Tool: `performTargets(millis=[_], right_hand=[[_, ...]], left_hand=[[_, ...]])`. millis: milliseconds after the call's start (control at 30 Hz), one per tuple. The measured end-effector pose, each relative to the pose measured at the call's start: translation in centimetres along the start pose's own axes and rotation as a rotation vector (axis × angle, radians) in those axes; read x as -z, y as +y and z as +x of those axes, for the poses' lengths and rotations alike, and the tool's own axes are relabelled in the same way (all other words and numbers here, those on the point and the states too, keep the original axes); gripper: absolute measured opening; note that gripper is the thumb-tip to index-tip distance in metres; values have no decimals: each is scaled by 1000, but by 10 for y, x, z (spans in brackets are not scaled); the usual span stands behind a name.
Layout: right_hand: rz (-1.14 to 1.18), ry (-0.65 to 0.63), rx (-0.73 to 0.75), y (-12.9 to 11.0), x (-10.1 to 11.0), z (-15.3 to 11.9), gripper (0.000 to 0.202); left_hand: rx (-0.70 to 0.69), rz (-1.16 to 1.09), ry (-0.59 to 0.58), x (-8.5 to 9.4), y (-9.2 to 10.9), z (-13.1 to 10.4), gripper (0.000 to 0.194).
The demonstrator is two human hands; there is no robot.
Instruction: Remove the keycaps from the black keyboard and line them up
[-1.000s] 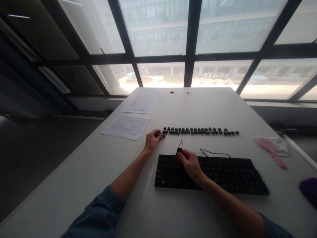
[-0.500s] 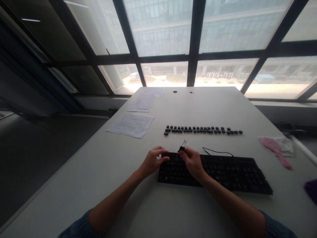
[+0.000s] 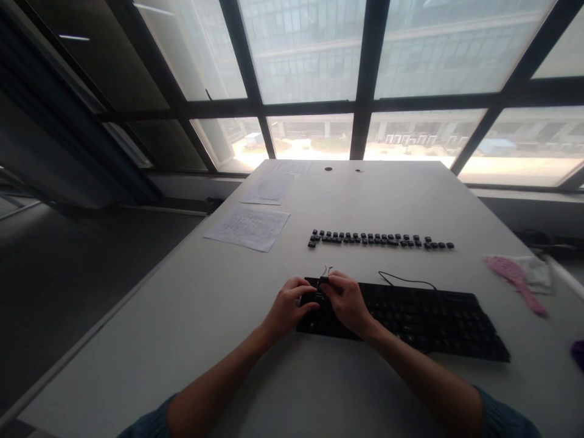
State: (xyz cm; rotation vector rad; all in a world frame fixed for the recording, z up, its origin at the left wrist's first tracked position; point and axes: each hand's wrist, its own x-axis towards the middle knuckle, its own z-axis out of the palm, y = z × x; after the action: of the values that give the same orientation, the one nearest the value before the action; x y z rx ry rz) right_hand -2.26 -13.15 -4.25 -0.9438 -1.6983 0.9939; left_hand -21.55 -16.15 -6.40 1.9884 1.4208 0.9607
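A black keyboard (image 3: 410, 316) lies on the white table in front of me. In my right hand (image 3: 349, 302) is a small black binder clip (image 3: 323, 280), pinched between thumb and fingers, its silver wire handles pointing up. The clip is low over the keyboard's upper left keys; whether its jaws touch a key is hidden by my fingers. My left hand (image 3: 287, 307) rests at the keyboard's left end, thumb and forefinger apart over the keys beside the clip. Beyond the keyboard, loose black keycaps (image 3: 365, 238) lie in uneven rows.
Printed sheets (image 3: 249, 226) lie along the table's left side. At the right are a pink hairbrush (image 3: 515, 277), a whitish packet (image 3: 541, 274) partly under it, and a purple item (image 3: 578, 353) at the picture's edge. The keyboard's cable (image 3: 406, 278) loops behind it. Windows stand past the far edge.
My right hand has brought the binder clip down and slightly left, closer to the keys. My left hand has shifted a little lower with its thumb further from the forefinger. The view has turned slightly left.
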Motion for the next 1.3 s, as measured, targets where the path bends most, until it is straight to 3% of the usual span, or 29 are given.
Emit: performTargets(millis=[400,600,900,1300], right_hand=[[-79,-46,-34,9,-6,2,29],[-163,-140,82,10,-10,-3,21],[-310,-109,278,16,-14,-12,23],[-313,-73,274,16,-13,-10,23]], left_hand=[[-6,-72,31,-6,-5,-1,23],[-25,-38,20,-5,-2,0,14],[-72,156,51,-10,4,-1,8],[-59,62,-8,-8,4,7,7]])
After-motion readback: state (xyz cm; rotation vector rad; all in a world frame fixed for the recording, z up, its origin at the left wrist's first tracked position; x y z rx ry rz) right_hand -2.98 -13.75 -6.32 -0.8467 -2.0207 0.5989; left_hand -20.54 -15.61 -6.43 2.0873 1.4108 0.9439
